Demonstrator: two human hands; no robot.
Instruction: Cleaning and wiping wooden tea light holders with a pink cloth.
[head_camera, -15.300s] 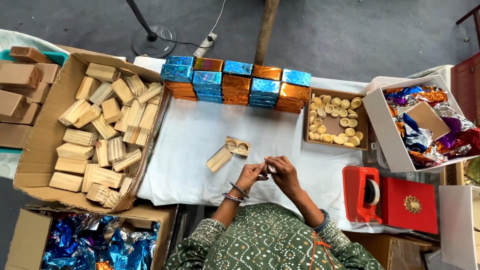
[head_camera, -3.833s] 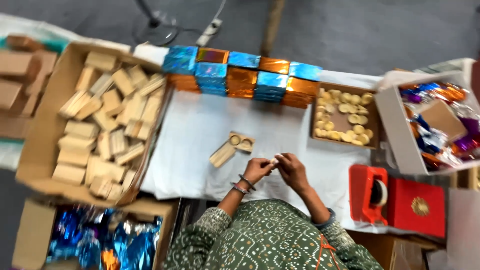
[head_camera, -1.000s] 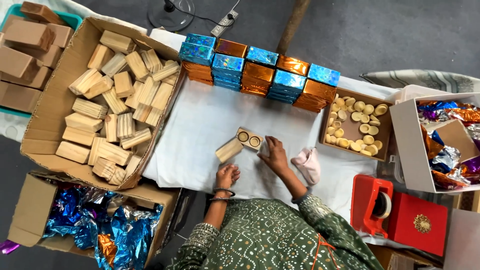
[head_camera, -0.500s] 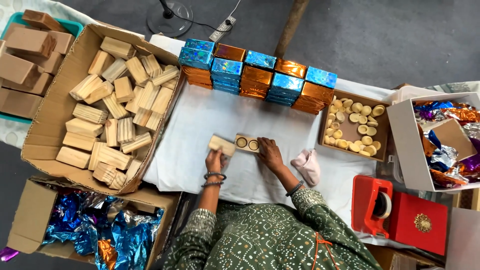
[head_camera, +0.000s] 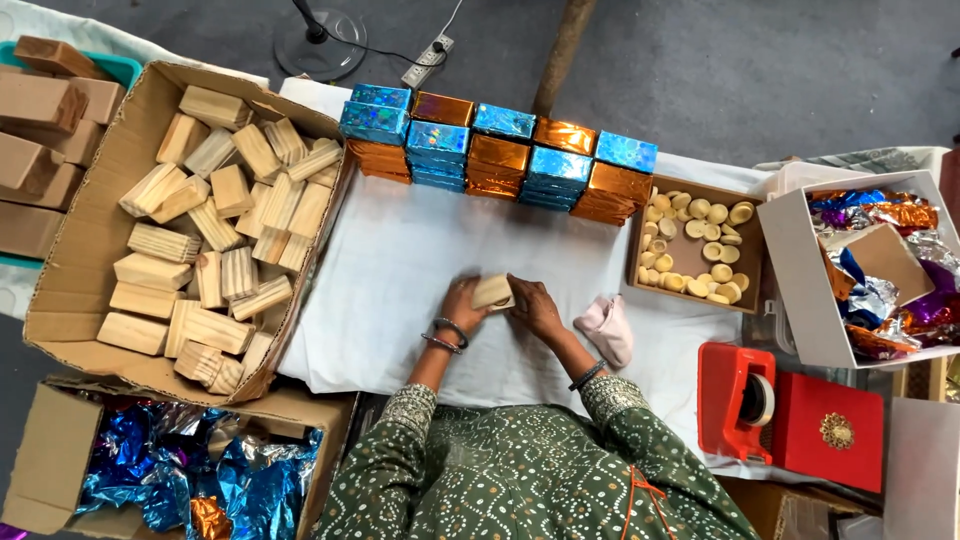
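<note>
Both hands grip one wooden block (head_camera: 492, 292) at the middle of the white-covered tabletop (head_camera: 400, 260), the left hand (head_camera: 463, 303) on its left end and the right hand (head_camera: 535, 305) on its right. A pink cloth (head_camera: 606, 328) lies just right of the hands. Foil-wrapped boxes (head_camera: 497, 155) are stacked along the far edge, a carton of blocks (head_camera: 200, 230) stands to the left.

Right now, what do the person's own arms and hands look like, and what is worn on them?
Both arms wear long dark green sleeves printed with small white dots and a lighter patterned band at the cuffs. The left hand is bare, with two bangles at its wrist. The right hand is bare too, with a dark bangle just above the cuff. No gloves or rings can be made out.
</note>
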